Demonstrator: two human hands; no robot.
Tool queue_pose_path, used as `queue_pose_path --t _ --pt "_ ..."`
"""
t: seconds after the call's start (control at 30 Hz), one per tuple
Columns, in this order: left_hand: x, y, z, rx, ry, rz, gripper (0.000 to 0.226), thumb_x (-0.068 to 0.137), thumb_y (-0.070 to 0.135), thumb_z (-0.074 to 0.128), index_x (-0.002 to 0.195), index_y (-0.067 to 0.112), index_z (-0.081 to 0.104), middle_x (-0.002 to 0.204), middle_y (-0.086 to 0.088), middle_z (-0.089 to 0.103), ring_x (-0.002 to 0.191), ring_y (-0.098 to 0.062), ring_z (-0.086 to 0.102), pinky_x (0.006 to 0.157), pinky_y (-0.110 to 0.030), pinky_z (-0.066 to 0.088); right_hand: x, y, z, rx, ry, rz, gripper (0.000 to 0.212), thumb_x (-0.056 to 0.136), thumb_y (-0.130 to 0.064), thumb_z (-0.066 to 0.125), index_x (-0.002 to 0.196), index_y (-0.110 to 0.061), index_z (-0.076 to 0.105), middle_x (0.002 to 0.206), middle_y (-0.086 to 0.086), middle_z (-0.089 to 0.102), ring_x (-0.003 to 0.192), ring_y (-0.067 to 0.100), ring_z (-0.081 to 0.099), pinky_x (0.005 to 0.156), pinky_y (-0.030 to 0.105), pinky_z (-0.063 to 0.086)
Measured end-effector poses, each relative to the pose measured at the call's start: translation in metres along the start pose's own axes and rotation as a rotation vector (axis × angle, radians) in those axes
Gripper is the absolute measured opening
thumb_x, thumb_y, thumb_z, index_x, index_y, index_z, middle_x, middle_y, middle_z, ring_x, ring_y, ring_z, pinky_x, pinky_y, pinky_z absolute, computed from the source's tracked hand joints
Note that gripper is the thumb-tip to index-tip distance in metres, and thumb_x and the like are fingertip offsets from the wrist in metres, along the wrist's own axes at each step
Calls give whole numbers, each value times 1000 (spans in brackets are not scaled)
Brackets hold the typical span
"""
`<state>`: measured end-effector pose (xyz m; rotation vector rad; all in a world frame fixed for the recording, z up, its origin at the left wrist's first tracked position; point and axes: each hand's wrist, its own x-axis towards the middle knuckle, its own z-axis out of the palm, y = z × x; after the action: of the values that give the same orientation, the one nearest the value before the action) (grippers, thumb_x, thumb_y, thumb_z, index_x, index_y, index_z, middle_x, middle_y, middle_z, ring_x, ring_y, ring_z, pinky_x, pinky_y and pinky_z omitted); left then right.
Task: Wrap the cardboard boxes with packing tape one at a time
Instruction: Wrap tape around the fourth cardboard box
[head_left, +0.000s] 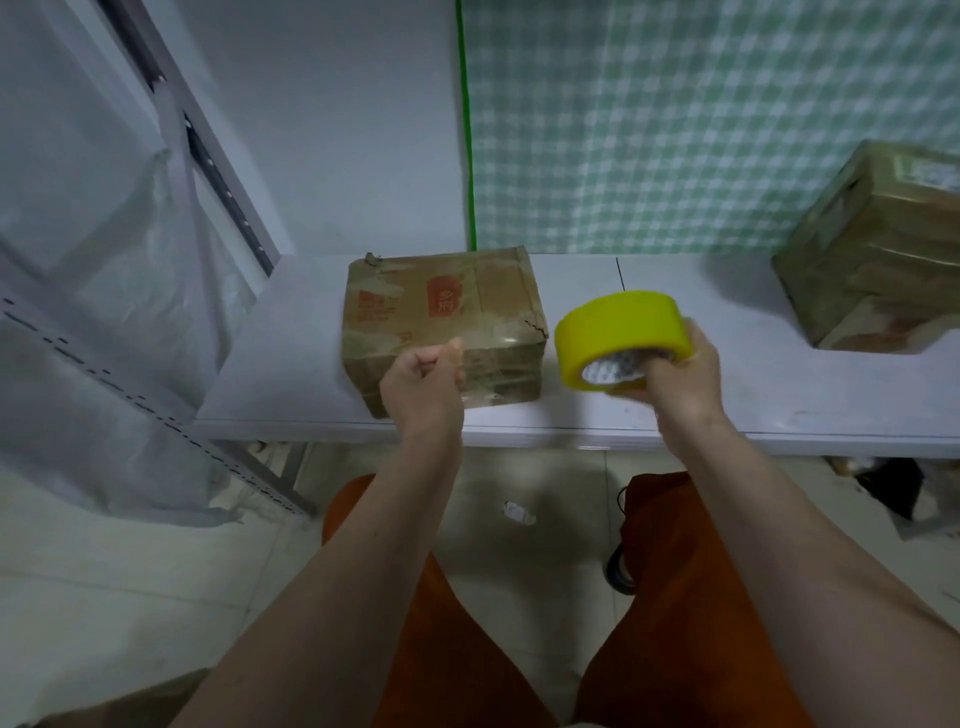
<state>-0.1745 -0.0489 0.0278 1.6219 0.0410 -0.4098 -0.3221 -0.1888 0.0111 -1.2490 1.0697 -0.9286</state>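
A worn cardboard box (441, 317) with red print and shiny tape over its front stands on the white table (753, 384), near the front edge. My left hand (423, 387) hovers in front of the box's near face with its fingers curled; whether they pinch a clear tape end I cannot tell. To the right of the box, my right hand (680, 371) grips a yellow roll of packing tape (621, 340) held up above the table, with fingers through its core.
A second, taped box (878, 254) stands at the table's right end. A green checked curtain (727, 119) hangs behind. Plastic sheeting (104, 291) covers a metal rack on the left. My knees in orange shorts sit below the table edge, above a tiled floor.
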Motion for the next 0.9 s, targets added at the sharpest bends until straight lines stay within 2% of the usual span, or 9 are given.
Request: queue_pose_path --t 0.07,0.17,0.27,0.37,0.53,0.63,0.73,0.8,0.9 --pt "8 6 5 -48 60 -7 10 86 17 70 81 12 63 70 6 63 67 -5 59 72 -19 50 20 -7 -3 -162 117 -92 51 73 21 40 100 -20 55 97 11 59 91 31 61 66 58 57" --pt "27 11 16 70 53 71 10 87 19 70 80 13 65 76 7 66 72 -5 61 73 -19 52 42 -12 -1 -284 168 -121 56 72 17 41 101 -28 57 100 7 59 94 30 60 71 59 55" --pt "45 7 27 192 49 125 9 88 22 69 84 14 67 79 7 66 75 -5 61 79 -24 54 56 -13 4 -381 185 -129 46 75 12 44 105 -20 58 95 6 58 87 28 59 73 56 55" --pt "61 -3 35 357 63 168 14 88 32 68 79 21 66 75 15 62 73 -3 59 86 -33 54 63 -9 8 -463 207 -124 45 75 13 42 111 -11 56 94 6 54 87 25 54 72 44 52" --pt "71 -11 45 565 101 266 25 87 44 66 67 35 53 65 22 54 82 -12 61 100 -43 42 71 2 13 -544 218 -104 45 76 14 40 113 -8 53 95 8 52 86 26 50 68 37 43" --pt "77 -16 46 619 110 332 22 87 45 64 69 35 57 66 22 55 87 -15 62 104 -44 38 78 6 15 -559 215 -91 45 77 14 40 114 -8 53 94 8 52 85 26 51 66 36 42" --pt "85 -22 47 666 130 381 19 87 46 64 76 31 66 73 17 62 86 -15 62 102 -39 36 83 11 19 -556 210 -88 45 78 14 40 114 -9 53 95 7 53 87 25 52 68 35 43" --pt "88 -25 47 694 143 415 20 88 46 64 79 28 69 75 15 65 85 -13 60 96 -30 28 86 13 23 -556 200 -89 46 78 15 40 115 -9 53 95 7 53 87 24 51 68 34 42" --pt "92 -29 46 732 147 481 21 88 42 64 76 26 66 73 14 60 84 -11 49 86 -27 18 90 17 26 -567 184 -85 46 78 15 40 116 -9 53 94 7 53 85 24 51 66 33 39"
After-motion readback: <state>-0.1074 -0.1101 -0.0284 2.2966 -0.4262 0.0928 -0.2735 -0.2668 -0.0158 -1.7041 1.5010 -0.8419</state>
